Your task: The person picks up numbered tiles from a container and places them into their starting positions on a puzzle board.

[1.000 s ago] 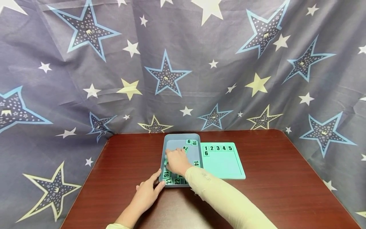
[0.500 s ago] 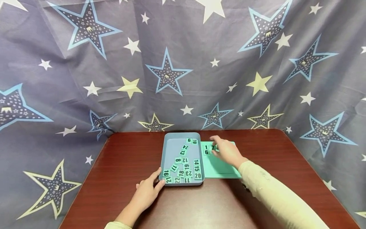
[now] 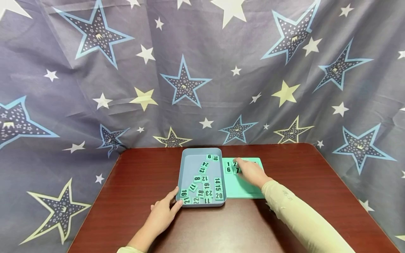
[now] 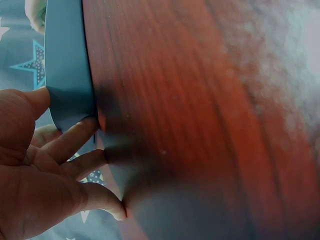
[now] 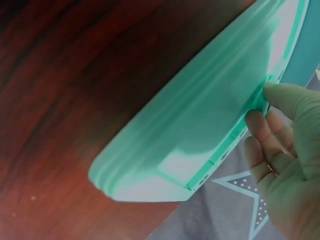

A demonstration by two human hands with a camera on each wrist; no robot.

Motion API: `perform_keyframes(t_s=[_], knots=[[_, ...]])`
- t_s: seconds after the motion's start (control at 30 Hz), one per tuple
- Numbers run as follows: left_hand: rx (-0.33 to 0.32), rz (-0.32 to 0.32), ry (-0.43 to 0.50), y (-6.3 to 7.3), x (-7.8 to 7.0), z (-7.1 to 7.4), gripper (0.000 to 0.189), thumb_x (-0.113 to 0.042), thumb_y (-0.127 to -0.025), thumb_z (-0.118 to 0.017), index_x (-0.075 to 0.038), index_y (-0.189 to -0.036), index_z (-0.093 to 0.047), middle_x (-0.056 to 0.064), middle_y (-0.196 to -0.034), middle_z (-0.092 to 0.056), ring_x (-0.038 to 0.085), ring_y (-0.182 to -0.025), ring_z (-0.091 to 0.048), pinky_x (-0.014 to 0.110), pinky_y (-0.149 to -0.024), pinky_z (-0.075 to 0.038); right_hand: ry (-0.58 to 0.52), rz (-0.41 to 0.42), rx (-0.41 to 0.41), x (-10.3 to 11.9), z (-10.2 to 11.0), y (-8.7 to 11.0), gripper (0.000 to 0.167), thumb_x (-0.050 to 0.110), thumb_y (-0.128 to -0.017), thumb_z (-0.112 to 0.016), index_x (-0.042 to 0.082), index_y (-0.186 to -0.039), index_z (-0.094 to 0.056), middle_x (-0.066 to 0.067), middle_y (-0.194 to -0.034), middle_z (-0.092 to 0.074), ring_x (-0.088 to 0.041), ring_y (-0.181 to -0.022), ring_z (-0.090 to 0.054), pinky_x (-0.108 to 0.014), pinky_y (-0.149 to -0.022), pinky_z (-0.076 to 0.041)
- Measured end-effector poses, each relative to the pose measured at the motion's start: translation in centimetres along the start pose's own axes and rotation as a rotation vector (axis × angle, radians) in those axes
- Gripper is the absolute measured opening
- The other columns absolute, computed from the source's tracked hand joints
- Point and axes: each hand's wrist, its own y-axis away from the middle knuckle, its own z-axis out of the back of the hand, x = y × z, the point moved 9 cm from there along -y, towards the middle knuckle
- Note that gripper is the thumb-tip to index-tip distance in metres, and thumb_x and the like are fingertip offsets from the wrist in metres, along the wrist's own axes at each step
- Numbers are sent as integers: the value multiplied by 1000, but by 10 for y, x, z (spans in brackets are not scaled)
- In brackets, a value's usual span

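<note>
In the head view my right hand [image 3: 251, 172] is over the green board [image 3: 243, 188], its thumb and forefinger pinching the number 7 tile [image 3: 237, 170] beside the 6 tile [image 3: 228, 169]. The right wrist view shows thumb and fingertips on a green tile [image 5: 260, 100] at the board's frame. My left hand [image 3: 162, 212] rests at the near left corner of the blue-grey tray [image 3: 190, 163]. Up close in the left wrist view, its thumb touches the tray's rim and the other fingers spread against the wall and table. The board's top row is mostly hidden by my right hand.
Several loose number tiles lie in the tray, turned various ways, among them an 8 [image 3: 197, 179] and a 20 [image 3: 218, 195]. Tray and board stand side by side near the far edge of the reddish-brown table [image 3: 142, 179]. A star-patterned curtain [image 3: 126, 88] hangs behind.
My right hand has moved from the tray rightward to the board, bringing the 7 tile, which now sits lower, beside the 6. The left hand stays at the tray corner.
</note>
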Motion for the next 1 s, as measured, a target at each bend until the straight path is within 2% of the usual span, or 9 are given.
perform_keyframes(t_s=[0.17, 0.37, 0.53, 0.67, 0.77, 0.87, 1.0], knots=[[2, 2, 4, 1, -1, 0, 56, -36, -107, -65, -19, -159, -53, 16, -138, -74, 60, -127, -61, 88, -108, -28, -73, -87, 24, -9, -6, 2, 53, 6, -93, -83, 0, -139, -58, -17, -115, -77, -35, -105, -76, -52, -90, -61], [3, -1, 14, 1, -2, 2, 57, -38, -107, -65, -19, -160, -52, 16, -139, -73, 60, -128, -60, 89, -109, -27, -62, -214, -2, -19, -9, 4, 52, 14, -93, -84, 0, -138, -61, -10, -100, -80, -30, -91, -77, -50, -81, -61], [-47, -40, 40, 1, 3, -1, 58, -46, -106, -65, -21, -157, -56, 17, -134, -75, 60, -125, -62, 90, -104, -29, 2, -229, -45, -18, -10, 6, 44, 14, -93, -82, 1, -131, -65, -7, -93, -81, -30, -83, -77, -50, -74, -60], [-98, -80, 23, -5, 17, -11, 61, -56, -106, -60, -26, -158, -55, 16, -129, -77, 60, -118, -65, 91, -97, -32, 4, -233, -60, -17, -11, 5, 40, 13, -94, -80, 0, -129, -66, -7, -91, -81, -29, -79, -76, -50, -72, -60], [-103, -86, 10, -9, 24, -17, 61, -59, -107, -57, -29, -160, -52, 17, -129, -77, 60, -115, -65, 91, -95, -33, -1, -239, -64, -16, -10, 4, 38, 13, -94, -80, 0, -127, -66, -7, -90, -80, -29, -78, -76, -50, -71, -60], [-89, -76, 21, -8, 22, -15, 61, -57, -107, -57, -28, -160, -52, 17, -131, -76, 61, -117, -64, 91, -97, -32, -6, -248, -62, -16, -9, 3, 37, 13, -95, -80, 0, -127, -66, -8, -90, -80, -29, -78, -76, -50, -71, -60], [-66, -58, 40, 0, 6, -3, 59, -50, -106, -62, -23, -158, -55, 19, -132, -76, 62, -121, -63, 92, -101, -29, -9, -255, -49, -16, -10, 3, 37, 12, -95, -80, -1, -127, -67, -9, -91, -80, -28, -77, -76, -49, -71, -60]])
